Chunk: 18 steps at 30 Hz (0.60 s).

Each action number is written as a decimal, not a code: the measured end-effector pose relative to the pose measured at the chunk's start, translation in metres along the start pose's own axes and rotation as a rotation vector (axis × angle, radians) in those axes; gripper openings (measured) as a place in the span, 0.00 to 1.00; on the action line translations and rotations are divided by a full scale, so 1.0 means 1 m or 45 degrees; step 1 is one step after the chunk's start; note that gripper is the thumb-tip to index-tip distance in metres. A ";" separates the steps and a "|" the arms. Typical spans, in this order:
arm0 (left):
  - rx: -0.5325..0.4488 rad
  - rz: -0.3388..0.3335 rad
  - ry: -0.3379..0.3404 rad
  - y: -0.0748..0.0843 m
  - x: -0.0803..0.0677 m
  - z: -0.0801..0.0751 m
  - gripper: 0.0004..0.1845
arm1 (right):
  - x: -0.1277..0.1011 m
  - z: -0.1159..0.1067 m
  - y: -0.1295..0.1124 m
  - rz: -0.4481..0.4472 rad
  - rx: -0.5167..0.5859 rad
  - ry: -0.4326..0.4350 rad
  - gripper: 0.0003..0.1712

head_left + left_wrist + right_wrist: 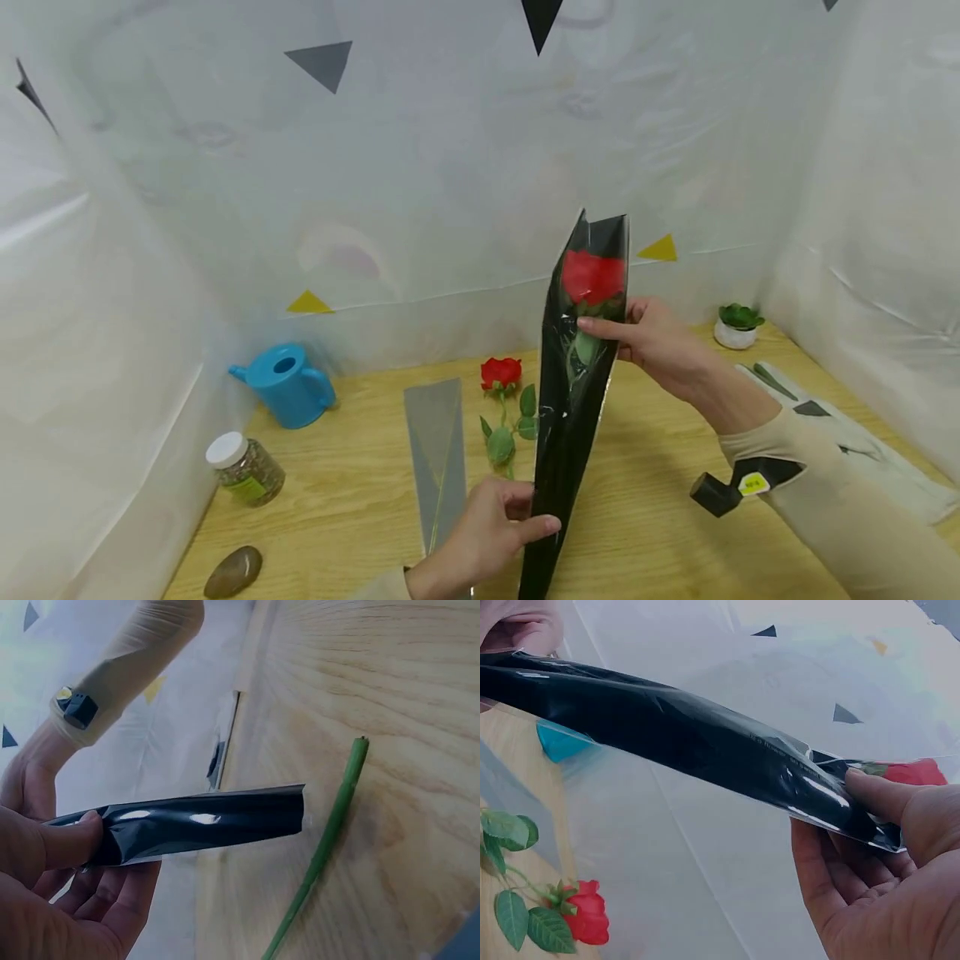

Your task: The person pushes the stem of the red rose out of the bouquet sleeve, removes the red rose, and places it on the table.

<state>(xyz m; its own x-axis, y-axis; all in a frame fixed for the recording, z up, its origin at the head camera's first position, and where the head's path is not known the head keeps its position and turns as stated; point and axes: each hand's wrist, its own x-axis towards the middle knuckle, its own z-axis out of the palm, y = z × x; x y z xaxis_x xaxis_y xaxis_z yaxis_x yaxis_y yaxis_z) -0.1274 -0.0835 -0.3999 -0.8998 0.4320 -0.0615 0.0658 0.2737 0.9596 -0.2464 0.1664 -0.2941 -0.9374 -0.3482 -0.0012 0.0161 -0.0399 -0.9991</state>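
A black, clear-fronted flower sleeve (558, 450) stands tilted above the table with a red rose (592, 277) inside, its bloom near the wide top. My left hand (483, 533) pinches the narrow lower part, thumb in front. Higher up, my right hand (663, 346) grips the sleeve's right edge just below the bloom, also seen with the hand (900, 885) in the right wrist view. Behind the sleeve, a second red rose (500, 372) lies on the table; its bare green stem (326, 832) shows in the left wrist view. A flat grey sleeve (435, 442) lies left of it.
On the left stand a blue watering can (288, 392) and a white-lidded jar (247, 475), with a brown stone (233, 572) nearer. A small potted succulent (737, 329) sits back right. A clear packet (873, 454) with green stems lies along the right edge.
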 end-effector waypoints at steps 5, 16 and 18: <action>0.033 0.072 0.075 0.003 0.004 -0.005 0.20 | -0.005 0.001 -0.011 -0.112 0.011 0.055 0.23; -0.008 0.125 0.046 0.000 0.008 -0.012 0.12 | -0.014 0.007 -0.026 -0.269 0.102 0.159 0.19; 0.029 0.162 0.054 0.001 0.008 -0.012 0.18 | -0.015 0.009 -0.026 -0.272 0.077 0.174 0.21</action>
<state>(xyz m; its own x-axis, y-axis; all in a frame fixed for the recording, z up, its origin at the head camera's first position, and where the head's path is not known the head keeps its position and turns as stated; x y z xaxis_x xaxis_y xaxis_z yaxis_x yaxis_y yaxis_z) -0.1393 -0.0901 -0.3960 -0.9010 0.4277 0.0726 0.1899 0.2383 0.9524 -0.2295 0.1641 -0.2679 -0.9601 -0.1963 0.1994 -0.1702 -0.1560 -0.9730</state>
